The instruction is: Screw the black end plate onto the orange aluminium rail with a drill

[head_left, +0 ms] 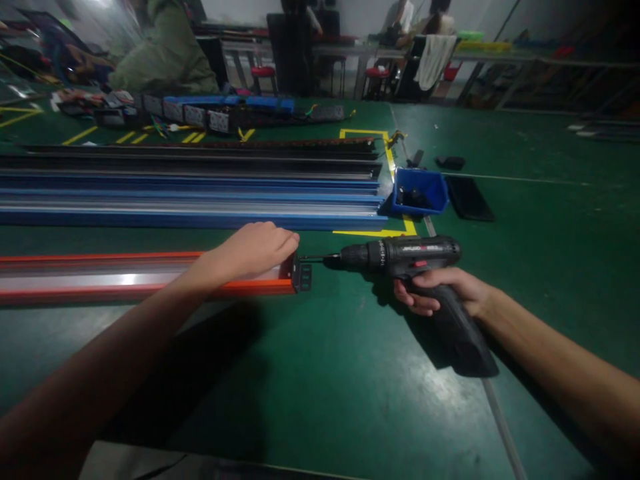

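My right hand (445,290) is wrapped round the grip of a black cordless drill (415,253). Its long bit (315,258) points left and reaches the black end plate (299,273) of an orange-edged metal channel (150,277). Over the end of that channel lies my left hand (257,250), fingers curled down on its far side by the end plate. The fingertips are hidden, but the hand grips the channel end. A slotted black tab (306,275) sticks out from the plate. Whether the bit sits in a screw is too small to tell.
Blue metal channels (200,207) and black ones (200,160) lie beyond on the green floor (540,267). A blue bin (420,190) holds small dark parts, beside a flat black piece (470,198). Wired modules (200,113) lie farther back. Several people sit in the background.
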Motion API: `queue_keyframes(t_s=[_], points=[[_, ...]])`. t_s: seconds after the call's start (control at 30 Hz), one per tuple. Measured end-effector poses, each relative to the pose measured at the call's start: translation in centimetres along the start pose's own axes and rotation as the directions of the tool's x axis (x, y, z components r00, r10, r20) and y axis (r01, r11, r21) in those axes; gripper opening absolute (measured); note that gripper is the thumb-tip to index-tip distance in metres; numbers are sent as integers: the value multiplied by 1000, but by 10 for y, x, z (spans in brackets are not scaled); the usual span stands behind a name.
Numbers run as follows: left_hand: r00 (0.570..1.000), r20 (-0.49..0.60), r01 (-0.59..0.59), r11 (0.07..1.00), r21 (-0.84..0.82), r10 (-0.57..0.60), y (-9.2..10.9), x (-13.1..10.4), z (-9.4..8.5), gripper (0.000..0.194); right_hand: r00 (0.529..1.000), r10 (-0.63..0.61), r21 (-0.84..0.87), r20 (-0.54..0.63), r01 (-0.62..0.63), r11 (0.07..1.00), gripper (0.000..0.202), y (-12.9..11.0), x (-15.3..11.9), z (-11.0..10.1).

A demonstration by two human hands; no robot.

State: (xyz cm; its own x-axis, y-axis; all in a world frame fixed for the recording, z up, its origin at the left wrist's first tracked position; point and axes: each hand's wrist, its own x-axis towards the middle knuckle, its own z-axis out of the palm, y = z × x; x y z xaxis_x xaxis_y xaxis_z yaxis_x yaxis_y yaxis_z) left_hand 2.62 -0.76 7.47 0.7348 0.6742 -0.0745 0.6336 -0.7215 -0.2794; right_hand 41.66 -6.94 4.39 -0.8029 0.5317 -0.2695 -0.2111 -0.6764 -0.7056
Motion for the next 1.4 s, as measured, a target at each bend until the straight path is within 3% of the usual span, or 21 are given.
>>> queue_keyframes(t_s=[0.37, 0.93, 1.4], points=[[999, -8, 36, 996, -86, -36, 1, 0, 2, 32, 1000, 14, -13, 1, -14, 1000, 19, 2, -2, -5], [999, 42, 32, 999, -7, -32, 5, 2, -7, 38, 1000, 3, -21, -10, -3, 1000, 20, 1, -1, -2], [1000, -8, 20, 997, 74, -19, 4, 3, 0, 33, 1000, -4, -41, -6, 4, 999, 24, 0, -1, 0]])
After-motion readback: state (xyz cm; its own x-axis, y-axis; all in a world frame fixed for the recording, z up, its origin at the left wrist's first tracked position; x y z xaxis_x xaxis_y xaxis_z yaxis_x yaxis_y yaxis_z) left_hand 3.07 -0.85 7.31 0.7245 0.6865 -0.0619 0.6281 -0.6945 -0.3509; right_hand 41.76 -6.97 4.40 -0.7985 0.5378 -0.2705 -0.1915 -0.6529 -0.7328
